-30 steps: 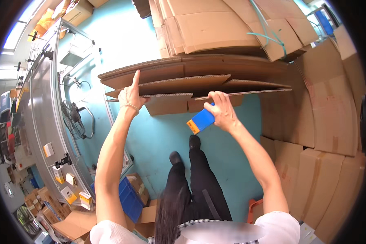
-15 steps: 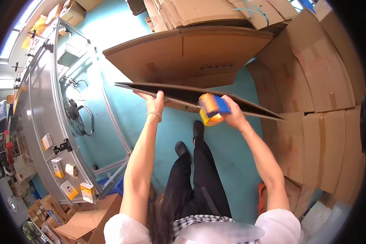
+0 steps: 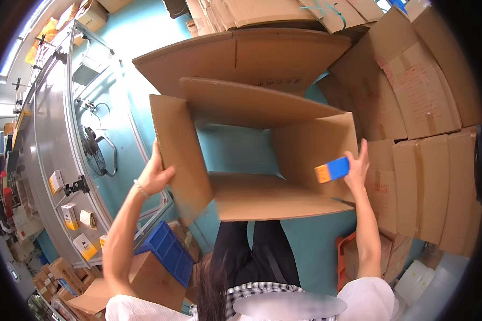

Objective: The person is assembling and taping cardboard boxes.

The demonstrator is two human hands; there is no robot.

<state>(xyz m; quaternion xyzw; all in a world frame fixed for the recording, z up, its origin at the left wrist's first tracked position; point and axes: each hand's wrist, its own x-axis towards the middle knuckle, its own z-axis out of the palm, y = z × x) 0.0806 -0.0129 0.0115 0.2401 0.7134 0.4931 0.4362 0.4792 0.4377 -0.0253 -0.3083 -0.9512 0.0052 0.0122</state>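
Note:
A cardboard box (image 3: 262, 199) is spread into a square frame in front of me, its flaps standing out. Through its middle the floor shows, so the far end is unsealed. On its left side flap, my left hand (image 3: 158, 174) presses with the thumb apart from the fingers, gripping the cardboard edge. At the right flap is my right hand (image 3: 357, 166), closed round a blue and orange tape dispenser (image 3: 334, 169), its index finger pointing up along the box's edge.
Behind the box leans another flat carton (image 3: 214, 59). Stacked cartons (image 3: 428, 182) line the right side. At left stands a metal-framed table (image 3: 59, 139) with small yellow-and-white boxes (image 3: 84, 246) and a fan (image 3: 93, 152) beneath. A blue crate (image 3: 168, 254) and an orange crate (image 3: 345, 262) sit low beside me.
The flattened box has been opened out into a square shape. My left hand moved left to its side, and my right hand moved right with the tape dispenser.

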